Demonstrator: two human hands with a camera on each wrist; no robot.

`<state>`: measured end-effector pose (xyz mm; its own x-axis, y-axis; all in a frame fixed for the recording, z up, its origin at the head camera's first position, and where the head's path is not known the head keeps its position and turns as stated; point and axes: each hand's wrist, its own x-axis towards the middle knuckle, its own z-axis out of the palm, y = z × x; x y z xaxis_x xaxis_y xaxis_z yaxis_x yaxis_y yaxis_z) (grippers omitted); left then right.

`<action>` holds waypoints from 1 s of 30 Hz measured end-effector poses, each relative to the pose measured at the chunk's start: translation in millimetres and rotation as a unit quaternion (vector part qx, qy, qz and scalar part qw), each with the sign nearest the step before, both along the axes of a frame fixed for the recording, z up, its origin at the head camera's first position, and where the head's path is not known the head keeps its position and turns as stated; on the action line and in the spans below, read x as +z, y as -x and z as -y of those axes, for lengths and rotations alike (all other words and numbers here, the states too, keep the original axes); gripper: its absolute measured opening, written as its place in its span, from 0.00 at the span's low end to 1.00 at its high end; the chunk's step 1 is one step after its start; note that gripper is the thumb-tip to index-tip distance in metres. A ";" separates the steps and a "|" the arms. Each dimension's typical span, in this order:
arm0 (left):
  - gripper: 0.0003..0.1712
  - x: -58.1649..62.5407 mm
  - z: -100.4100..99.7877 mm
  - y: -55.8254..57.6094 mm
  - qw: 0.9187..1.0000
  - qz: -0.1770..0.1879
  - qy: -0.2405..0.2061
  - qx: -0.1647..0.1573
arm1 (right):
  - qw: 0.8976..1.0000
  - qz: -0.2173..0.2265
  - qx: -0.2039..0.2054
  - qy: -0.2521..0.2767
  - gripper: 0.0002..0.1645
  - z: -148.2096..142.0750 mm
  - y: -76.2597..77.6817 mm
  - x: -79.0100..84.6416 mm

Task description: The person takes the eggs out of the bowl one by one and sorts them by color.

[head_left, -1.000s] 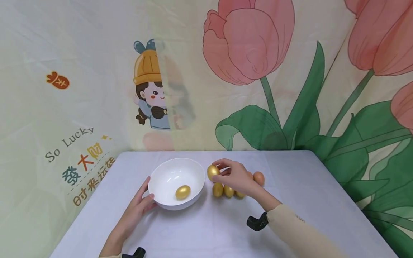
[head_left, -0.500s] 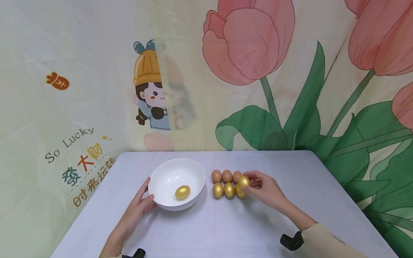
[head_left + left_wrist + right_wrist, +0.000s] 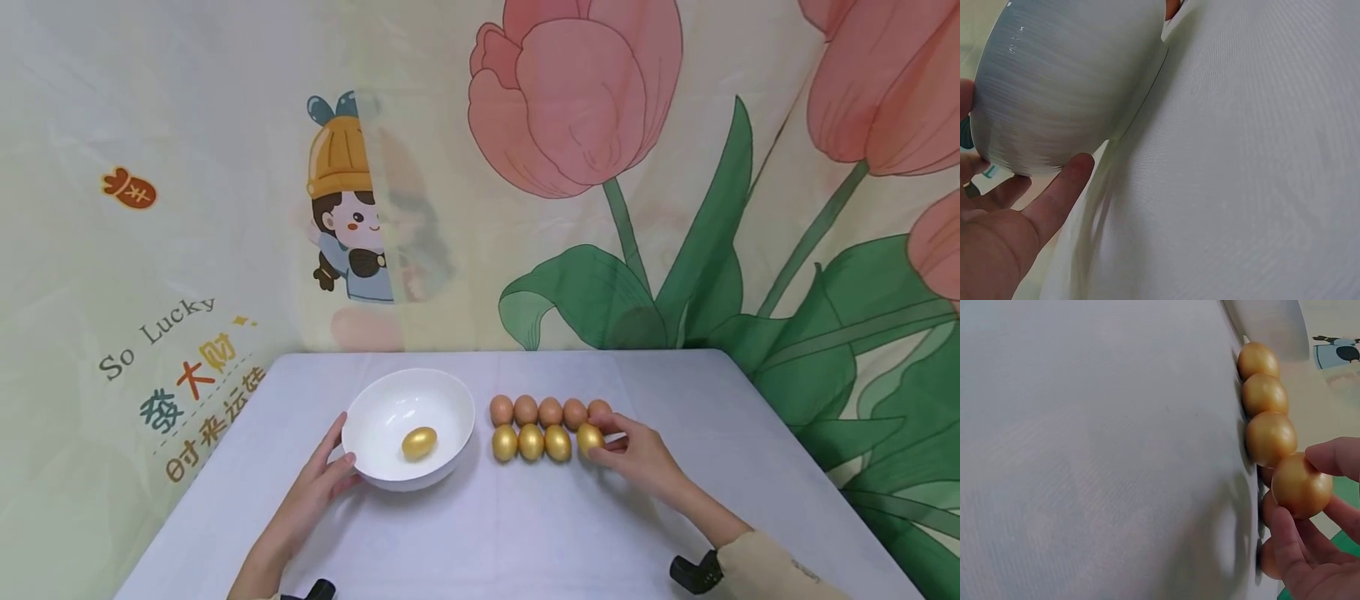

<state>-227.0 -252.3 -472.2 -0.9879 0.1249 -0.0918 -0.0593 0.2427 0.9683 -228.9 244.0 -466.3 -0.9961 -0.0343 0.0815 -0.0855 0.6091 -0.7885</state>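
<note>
My left hand [image 3: 317, 485] holds the left side of a white bowl [image 3: 375, 417], its thumb and fingers against the outer wall [image 3: 1079, 87]. Inside the bowl lies one golden egg [image 3: 419, 443]. Between thumb and fingers, my right hand [image 3: 647, 460] pinches another golden egg [image 3: 589, 441] at the right end of a front row of golden eggs [image 3: 531, 442]. A small gap separates it from that row in the head view. Behind runs a row of brown eggs [image 3: 551, 412]; the rightmost is partly covered by my right fingers.
A white cloth covers the table [image 3: 480, 533]. Behind the table hangs a backdrop [image 3: 442, 325] printed with tulips and a cartoon figure. Black wrist devices [image 3: 696, 572] sit on both forearms.
My right hand has carried the golden egg from beside the bowl rightward past the front row and lowered it to the row's right end. The left hand and bowl have stayed put.
</note>
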 end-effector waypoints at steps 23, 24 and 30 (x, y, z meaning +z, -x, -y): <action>0.44 -3.0 1.1 0.5 1.000 -0.008 -0.008 -0.004 | 0.999 -0.018 0.011 -0.028 0.26 6.4 3.3 -13.7; 0.44 -3.3 1.1 0.5 1.000 -0.007 -0.007 -0.004 | 0.999 -0.021 0.011 -0.029 0.26 6.8 3.1 -13.5; 0.44 -4.0 1.2 1.1 1.000 -0.008 -0.006 -0.003 | 0.999 -0.029 0.008 -0.039 0.26 7.9 4.0 -14.1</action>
<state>-228.1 -253.5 -476.3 -0.9884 0.1327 -0.0744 -0.0420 0.2320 0.9718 -232.9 236.1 -480.4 -0.9891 -0.0590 0.1350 -0.1397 0.6670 -0.7319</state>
